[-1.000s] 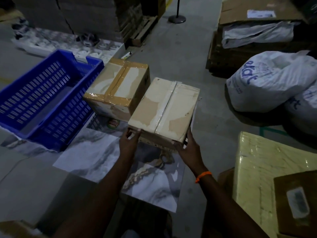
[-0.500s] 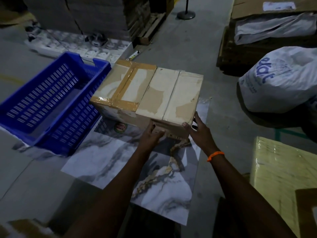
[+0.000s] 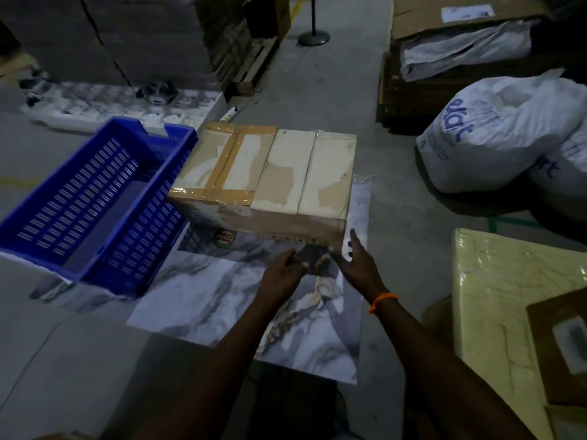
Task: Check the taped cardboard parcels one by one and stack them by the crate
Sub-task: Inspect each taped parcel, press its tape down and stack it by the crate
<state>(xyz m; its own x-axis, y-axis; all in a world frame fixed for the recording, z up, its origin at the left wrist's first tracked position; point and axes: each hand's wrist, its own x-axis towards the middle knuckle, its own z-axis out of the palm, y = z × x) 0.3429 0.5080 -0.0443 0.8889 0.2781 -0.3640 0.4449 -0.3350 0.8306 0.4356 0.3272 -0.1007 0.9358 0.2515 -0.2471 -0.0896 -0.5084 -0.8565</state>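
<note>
Head view, dim warehouse floor. Two taped cardboard parcels sit side by side and touching on a marble-patterned sheet (image 3: 222,306). The brown-taped parcel (image 3: 222,166) is hard against the blue crate (image 3: 127,249). The clear-taped parcel (image 3: 305,176) is on its right, flush along the front edge.

Left hand (image 3: 282,274) is low in front of the clear-taped parcel, fingers loosely bent, holding nothing. Right hand (image 3: 359,268), orange band (image 3: 382,301) at the wrist, has its fingers spread beside the parcel's near right corner, also holding nothing. Cannot tell if a fingertip touches the cardboard.

Judgement: the set-down of the clear-taped parcel looks complete. It is level, squared with its neighbour, with neither hand bearing its weight. So far this is a row of two by the crate, nothing on top.

Next move, as I read it: fetch another parcel for checking. A brown carton (image 3: 565,344) lies on the pale wrapped block (image 3: 508,281) at right, within easy reach, and may be the candidate. That calls for both hands wide on opposite sides, a turn to look over the tape seams, then placing it on top of or beside this pair. White sacks (image 3: 502,131) lie beyond, well apart.
</note>
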